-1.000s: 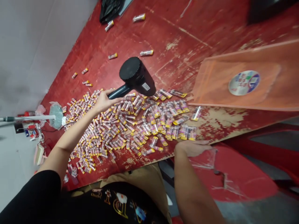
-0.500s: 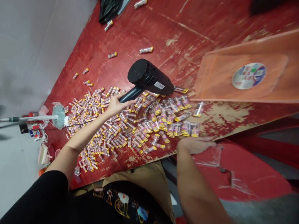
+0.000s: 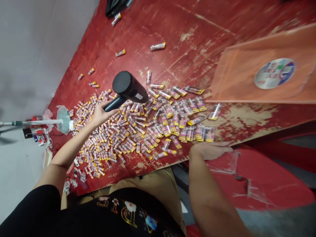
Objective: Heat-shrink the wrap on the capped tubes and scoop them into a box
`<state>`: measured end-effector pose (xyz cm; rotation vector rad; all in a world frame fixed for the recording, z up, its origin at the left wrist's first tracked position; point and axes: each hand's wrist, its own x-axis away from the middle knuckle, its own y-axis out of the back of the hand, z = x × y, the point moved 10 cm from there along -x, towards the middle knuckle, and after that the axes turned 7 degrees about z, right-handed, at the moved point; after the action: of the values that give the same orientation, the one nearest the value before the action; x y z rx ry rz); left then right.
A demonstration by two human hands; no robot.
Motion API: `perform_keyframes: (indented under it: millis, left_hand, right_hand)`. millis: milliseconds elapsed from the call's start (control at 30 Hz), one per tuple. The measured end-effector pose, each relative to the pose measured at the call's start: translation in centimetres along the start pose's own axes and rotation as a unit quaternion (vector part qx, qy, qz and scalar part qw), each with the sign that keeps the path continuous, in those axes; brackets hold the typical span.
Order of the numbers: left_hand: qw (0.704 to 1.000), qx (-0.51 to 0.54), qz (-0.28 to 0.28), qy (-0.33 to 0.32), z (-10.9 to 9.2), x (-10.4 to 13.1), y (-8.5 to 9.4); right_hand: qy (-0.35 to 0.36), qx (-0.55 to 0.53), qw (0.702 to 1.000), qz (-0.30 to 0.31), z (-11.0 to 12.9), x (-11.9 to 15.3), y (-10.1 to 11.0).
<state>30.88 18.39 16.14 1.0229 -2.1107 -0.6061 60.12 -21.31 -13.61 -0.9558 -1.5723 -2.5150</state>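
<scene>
A black hair dryer (image 3: pixel 132 89) is in my left hand (image 3: pixel 101 113), whose fingers wrap around its handle. Its barrel tilts down to the right over a wide spread of small clear-wrapped packs (image 3: pixel 116 133) with yellow ends. What exactly is inside the packs is too small to make out. My right hand (image 3: pixel 211 150) lies at the near edge of the red table (image 3: pixel 182 62), fingers stretched out to the right and holding nothing. Just beyond it sit a few larger-looking packs (image 3: pixel 198 132) in a row.
An orange plastic bin (image 3: pixel 232 79) with a round label stands on the right of the table. A red stool (image 3: pixel 266 184) is below the near edge. A black bag (image 3: pixel 115 7) lies at the far end. A green-and-white stand (image 3: pixel 63 120) and clutter are at left.
My left hand has swung the hair dryer left and slightly down, over the middle of the pile. Packs formerly behind its barrel now show. My right hand stays at the table edge.
</scene>
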Motion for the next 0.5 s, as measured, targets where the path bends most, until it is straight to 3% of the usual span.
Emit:
perform_keyframes:
  millis: [233,367,500]
  left_hand:
    - [0.998,-0.028,-0.014,0.060,2.6,3.1,2.9]
    - [0.993,-0.022,-0.070,0.092,4.2,4.7,4.8]
    - [0.989,-0.020,-0.110,0.097,5.3,6.1,6.2]
  right_hand:
    - [0.000,-0.046,0.999,-0.014,-1.1,-0.8,-0.9]
    - [0.008,-0.068,0.997,-0.020,-1.3,-1.1,-1.1]
    - [0.011,-0.081,0.997,0.012,-1.2,-1.1,-1.6]
